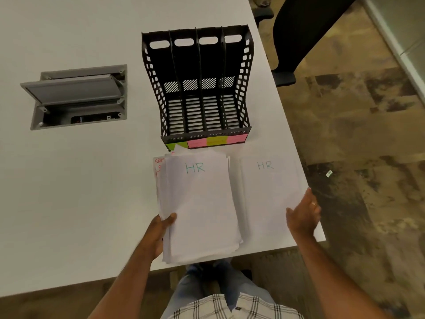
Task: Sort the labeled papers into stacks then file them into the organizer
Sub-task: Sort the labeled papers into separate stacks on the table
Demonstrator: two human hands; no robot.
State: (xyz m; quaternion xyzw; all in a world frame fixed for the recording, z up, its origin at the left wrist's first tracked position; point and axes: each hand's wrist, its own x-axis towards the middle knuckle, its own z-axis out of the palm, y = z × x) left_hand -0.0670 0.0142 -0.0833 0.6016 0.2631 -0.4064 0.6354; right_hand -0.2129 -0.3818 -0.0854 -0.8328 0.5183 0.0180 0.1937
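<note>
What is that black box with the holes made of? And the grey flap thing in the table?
The black organizer looks like hard plastic with a dull finish: its thin walls are moulded with rows of neat holes and slots. The grey flap set in the white table could be plastic or painted metal. It is smooth and evenly grey, with small screws at the frame's corners; the look alone cannot settle it.

The white tabletop [69, 180] carries a black organizer [197, 88] beyond the hands, a loose sheet [269, 192] (marked HR) under the right hand [302, 215], and a recessed grey cable box [78, 97] far left of the left hand [158, 233].
</note>
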